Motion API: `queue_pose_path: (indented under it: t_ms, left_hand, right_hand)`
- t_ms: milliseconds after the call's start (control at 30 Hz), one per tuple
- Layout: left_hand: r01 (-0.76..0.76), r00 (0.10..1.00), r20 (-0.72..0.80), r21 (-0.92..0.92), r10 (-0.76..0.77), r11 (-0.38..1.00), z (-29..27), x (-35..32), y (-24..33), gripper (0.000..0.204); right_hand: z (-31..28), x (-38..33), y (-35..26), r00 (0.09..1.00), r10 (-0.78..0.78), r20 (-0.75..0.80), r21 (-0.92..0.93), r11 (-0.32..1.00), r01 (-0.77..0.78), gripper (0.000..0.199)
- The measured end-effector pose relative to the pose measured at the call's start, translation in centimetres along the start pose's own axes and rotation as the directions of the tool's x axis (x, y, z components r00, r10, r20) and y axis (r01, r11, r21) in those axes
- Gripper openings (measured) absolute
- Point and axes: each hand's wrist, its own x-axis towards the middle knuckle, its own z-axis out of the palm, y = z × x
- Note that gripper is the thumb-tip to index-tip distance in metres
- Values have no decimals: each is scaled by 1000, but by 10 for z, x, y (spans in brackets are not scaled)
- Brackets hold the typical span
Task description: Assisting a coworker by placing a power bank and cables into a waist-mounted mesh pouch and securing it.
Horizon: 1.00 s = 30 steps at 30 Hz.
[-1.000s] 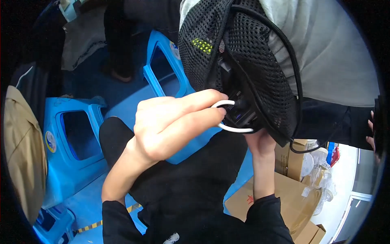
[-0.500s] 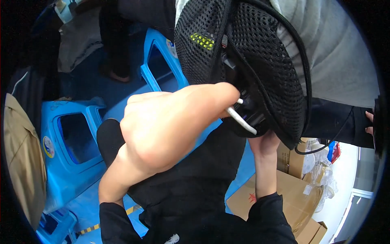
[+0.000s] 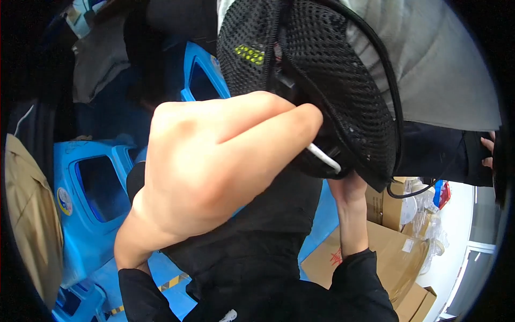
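A black mesh bag (image 3: 343, 75) with its zip undone hangs in front of me, against grey cloth. Across its opening reaches my left hand (image 3: 214, 155), fingers closed, back of the hand toward me. A white cable-like piece (image 3: 323, 156) sticks out beyond the fingertips and bends down at the bag's lower edge; I cannot make out its full length. Dark items inside the bag are too shadowed to name. Under the bag's bottom, my right hand (image 3: 351, 189) touches it from below, its fingers hidden behind the mesh.
Blue plastic stools (image 3: 88, 198) stand at the left, another stool (image 3: 201, 72) farther off. Cardboard boxes (image 3: 370, 252) lie at the right, with clear plastic wrapping (image 3: 429, 225) behind. A person in grey clothing (image 3: 429, 64) is close in front; another person's hand (image 3: 488, 149) shows at the far right.
My left hand has shifted nearer and covers more of the bag's opening. Less of the white piece shows. The bag appears slightly farther left; my right hand stays beneath it.
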Motion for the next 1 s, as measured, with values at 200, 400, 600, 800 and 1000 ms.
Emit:
queue_pose_path:
  t_ms: [200, 400, 600, 800, 1000]
  left_hand:
    - [40, 988, 145, 54, -48, 998, -17, 4, 9, 15]
    - [64, 943, -332, 71, -37, 995, 37, -9, 7, 18]
    - [-88, 727, -687, -100, -5, 991, 81, -11, -42, 13]
    - [-53, 726, -682, -183, -88, 982, 103, -5, -37, 17]
    - [-95, 733, -677, -201, -68, 975, 107, -1, -41, 18]
  right_hand:
    - [-26, -1, 16, 995, -69, 75, 202, 978, 52, 56]
    - [3, 25, -7, 956, 62, -286, 413, 909, 65, 58]
    - [12, 33, -2, 997, -73, -10, 374, 925, 71, 70]
    - [1, 27, -8, 901, -117, 418, 413, 908, -73, 65]
    - [4, 24, -9, 990, -144, -1, 242, 960, 140, 75]
